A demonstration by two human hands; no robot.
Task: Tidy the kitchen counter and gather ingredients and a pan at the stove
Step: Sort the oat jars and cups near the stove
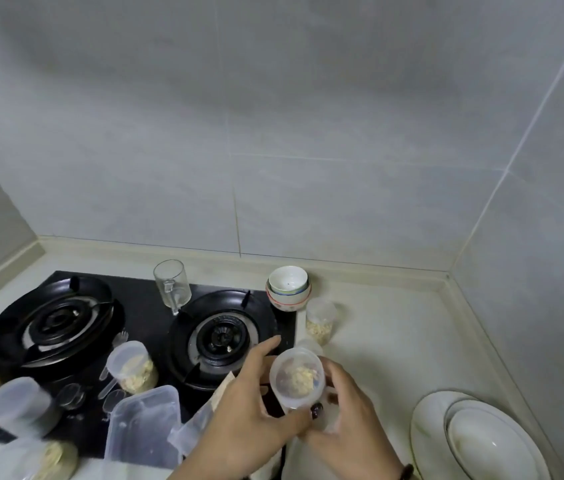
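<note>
A: What's nearest?

B: Both hands, low in the view. The left hand [249, 403] and right hand [343, 420] together grip a clear plastic tub [297, 379] holding pale crumbly food, fingers curled round its sides, lifted above the counter's [388, 341] edge beside the right burner [221, 337].

A: And around them?

B: Stacked white plates [474, 441] lie to the right. To the left, a rectangular clear container [143, 427] and several lidded tubs [131, 367] of similar food crowd the black gas stove [142, 299].

A: Farther back?

B: Another small tub [320, 322] stands on the counter just beside the stove, then stacked bowls [288, 287] and a glass mug [172, 287] near the tiled wall [308, 133].
</note>
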